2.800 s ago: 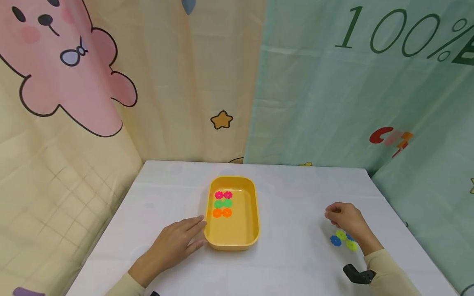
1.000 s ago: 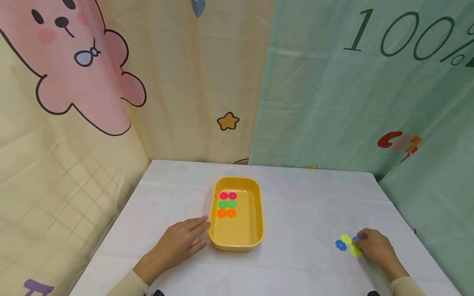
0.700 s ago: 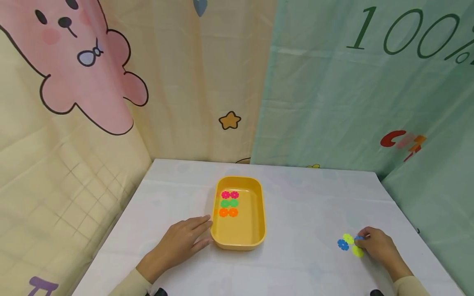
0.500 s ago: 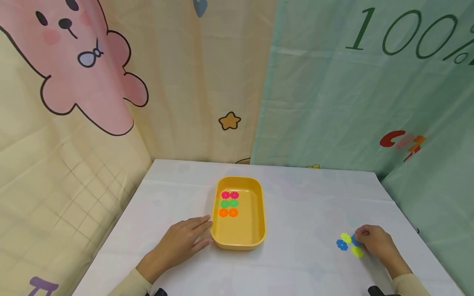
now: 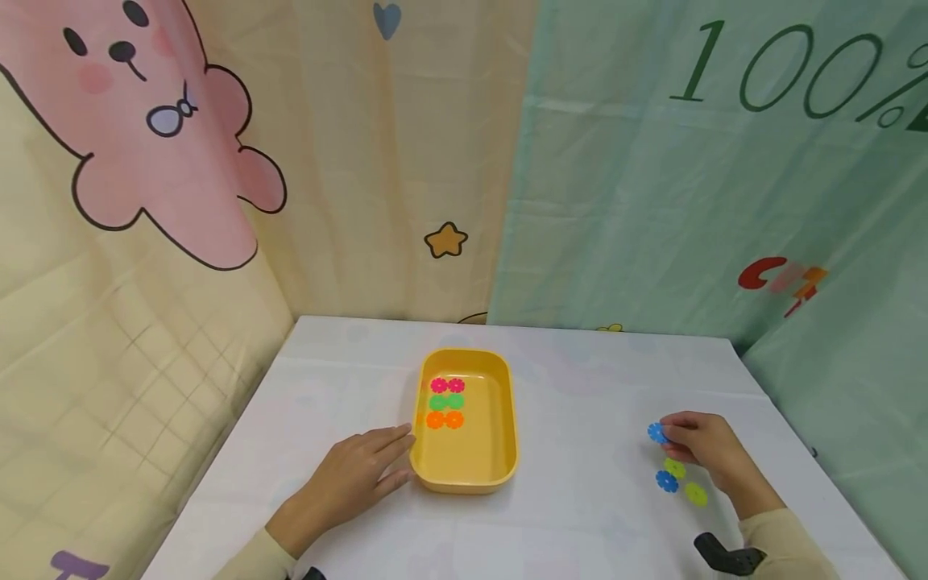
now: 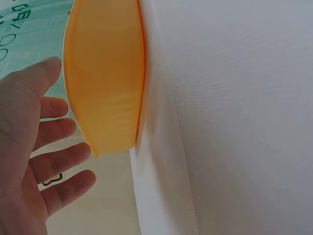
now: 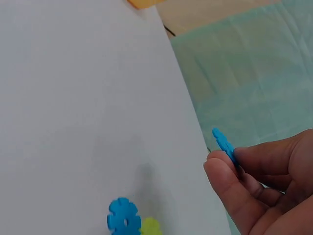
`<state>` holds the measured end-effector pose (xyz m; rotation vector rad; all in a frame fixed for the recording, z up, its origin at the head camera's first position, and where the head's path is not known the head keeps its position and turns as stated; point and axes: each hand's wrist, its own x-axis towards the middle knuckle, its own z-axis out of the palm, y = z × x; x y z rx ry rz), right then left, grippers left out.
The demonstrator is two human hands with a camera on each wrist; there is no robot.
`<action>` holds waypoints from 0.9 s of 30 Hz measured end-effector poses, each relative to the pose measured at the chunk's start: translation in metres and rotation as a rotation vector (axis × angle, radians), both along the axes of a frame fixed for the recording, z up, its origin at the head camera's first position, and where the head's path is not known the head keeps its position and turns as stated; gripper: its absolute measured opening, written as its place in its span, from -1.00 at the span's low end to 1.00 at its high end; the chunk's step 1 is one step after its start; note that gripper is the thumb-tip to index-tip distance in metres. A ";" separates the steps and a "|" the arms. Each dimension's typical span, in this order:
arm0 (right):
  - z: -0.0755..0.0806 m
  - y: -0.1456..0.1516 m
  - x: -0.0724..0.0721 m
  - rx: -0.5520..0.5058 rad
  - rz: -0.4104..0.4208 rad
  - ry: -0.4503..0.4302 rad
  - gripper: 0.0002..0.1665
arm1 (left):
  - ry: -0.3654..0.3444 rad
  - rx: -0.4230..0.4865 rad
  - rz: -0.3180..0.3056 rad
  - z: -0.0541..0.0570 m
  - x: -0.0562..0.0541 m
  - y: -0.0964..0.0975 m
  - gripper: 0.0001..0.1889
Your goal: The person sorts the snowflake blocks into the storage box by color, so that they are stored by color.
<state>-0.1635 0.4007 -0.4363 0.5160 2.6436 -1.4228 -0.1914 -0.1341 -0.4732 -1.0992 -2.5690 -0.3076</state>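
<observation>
My right hand [image 5: 706,447] pinches a blue flower-shaped disc [image 5: 656,432] between thumb and fingers, lifted above the table; the right wrist view shows this disc [image 7: 224,147] edge-on. Just below the hand lie another blue disc [image 5: 667,482] and two yellow-green ones, one nearer the hand [image 5: 675,468] and one further right [image 5: 696,494]. My left hand [image 5: 355,474], fingers spread and fairly straight, has its fingertips right at the left wall of a yellow tray [image 5: 464,486]. Inside the tray, pairs of pink [image 5: 447,386], green [image 5: 445,402] and orange discs [image 5: 445,420] form rows on the left side.
A white cloth covers the table [image 5: 580,403]. Printed curtains hang behind it, a beige one [image 5: 348,201] with a pink bear and a green one [image 5: 631,201]. A black strap piece [image 5: 727,556] sits at my right wrist.
My right hand came down to the loose discs, took hold of a blue one and has raised it forward and left. The left hand stays by the tray.
</observation>
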 end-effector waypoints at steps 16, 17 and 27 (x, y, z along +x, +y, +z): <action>0.031 -0.053 -0.025 -0.165 0.009 0.113 -0.48 | 0.004 -0.006 0.000 -0.001 -0.003 0.000 -0.40; 0.032 -0.056 -0.027 -0.167 0.008 0.121 -0.48 | 0.002 -0.007 0.000 -0.001 -0.002 0.000 -0.41; 0.038 -0.074 -0.039 -0.244 0.051 0.172 -0.47 | 0.003 0.000 -0.023 0.000 -0.001 0.001 -0.44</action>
